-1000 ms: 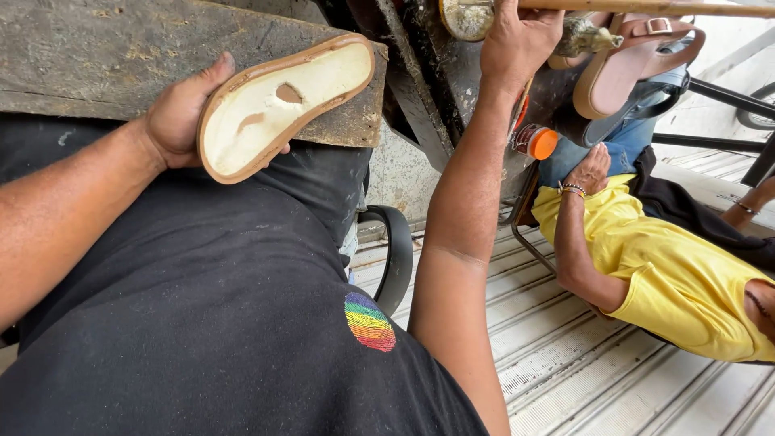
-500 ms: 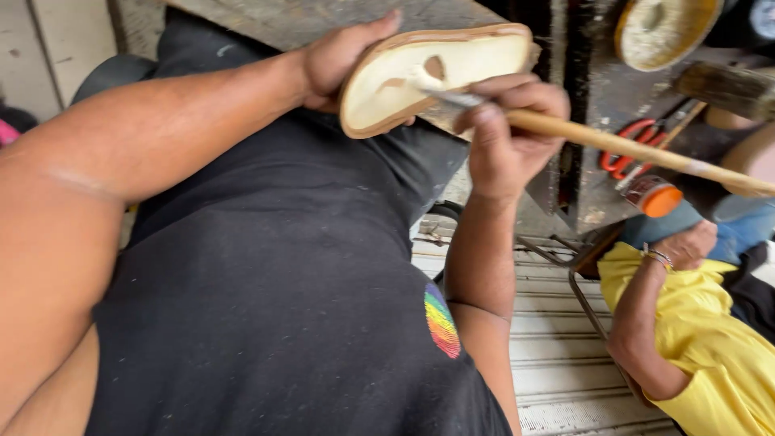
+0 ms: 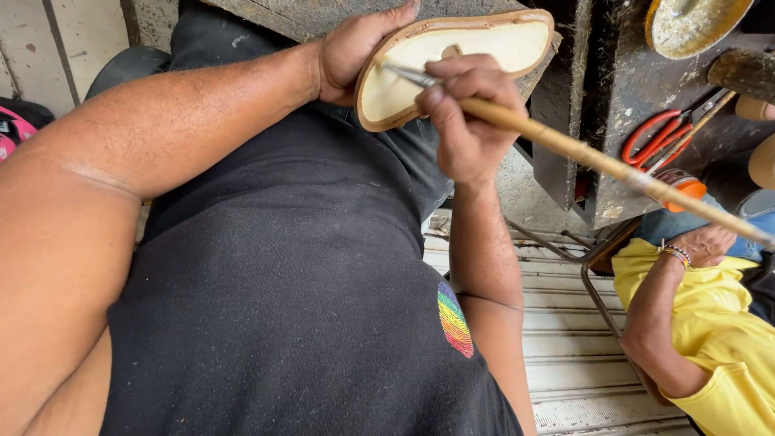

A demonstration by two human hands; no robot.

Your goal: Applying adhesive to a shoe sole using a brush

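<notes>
Left hand (image 3: 349, 50): fingers wrapped round the heel end of a flat, cream-coloured shoe sole with a tan leather rim (image 3: 456, 60), holding it face up against the edge of the worn grey tabletop (image 3: 323, 14), above the person's lap.

Right hand (image 3: 468, 117): fingers pinched shut on a long, pale wooden-handled brush (image 3: 597, 161). Metal ferrule and tip lie on the sole's cream surface near its middle; handle slants away to the lower right.

Person wears a black shirt with a small rainbow-coloured patch (image 3: 454, 319).

Surroundings: red-handled scissors (image 3: 658, 137) hang on the dark upright stand (image 3: 601, 105) right of the sole. A round, crusted dish (image 3: 694, 24) sits at top right. A second person in a yellow shirt (image 3: 718, 331) sits low to the right, one braceleted hand (image 3: 710, 242) resting near the brush handle's far end.
</notes>
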